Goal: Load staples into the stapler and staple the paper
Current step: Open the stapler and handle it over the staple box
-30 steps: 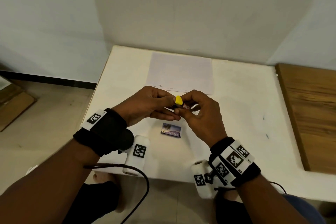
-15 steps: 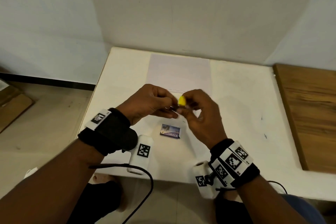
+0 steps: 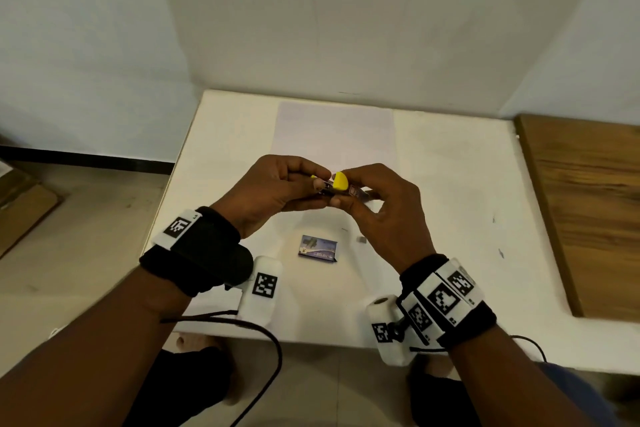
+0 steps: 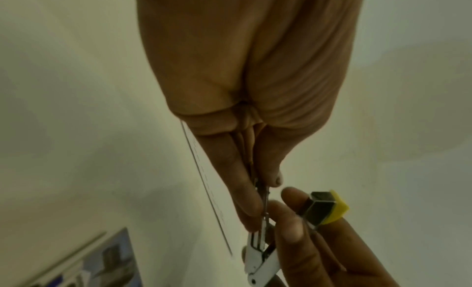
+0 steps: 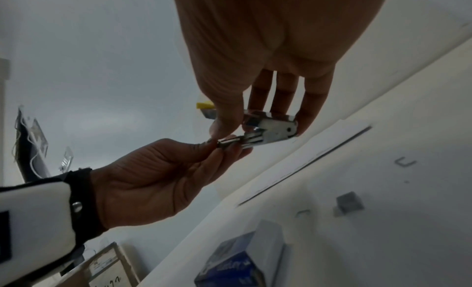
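Observation:
A small metal stapler (image 3: 341, 185) with a yellow cap (image 4: 334, 208) is held in the air above the table. My right hand (image 3: 346, 196) grips the stapler (image 5: 270, 128), thumb on one side and fingers on the other. My left hand (image 3: 317, 182) pinches a thin metal staple strip (image 5: 230, 143) between thumb and forefinger, and the strip's far end lies in the stapler's open channel (image 4: 256, 245). The sheet of paper (image 3: 334, 135) lies flat on the table behind the hands. A blue staple box (image 3: 318, 248) rests on the table below them.
The white table (image 3: 450, 184) stands against a white wall. A short block of staples (image 5: 348, 202) and a loose staple (image 5: 404, 162) lie on it near the box. A wooden board (image 3: 588, 211) borders the right side. Cardboard lies on the floor at left.
Both hands stay together over the table and have drifted slightly away from me. The left fingers have shifted along the stapler's front end with the strip.

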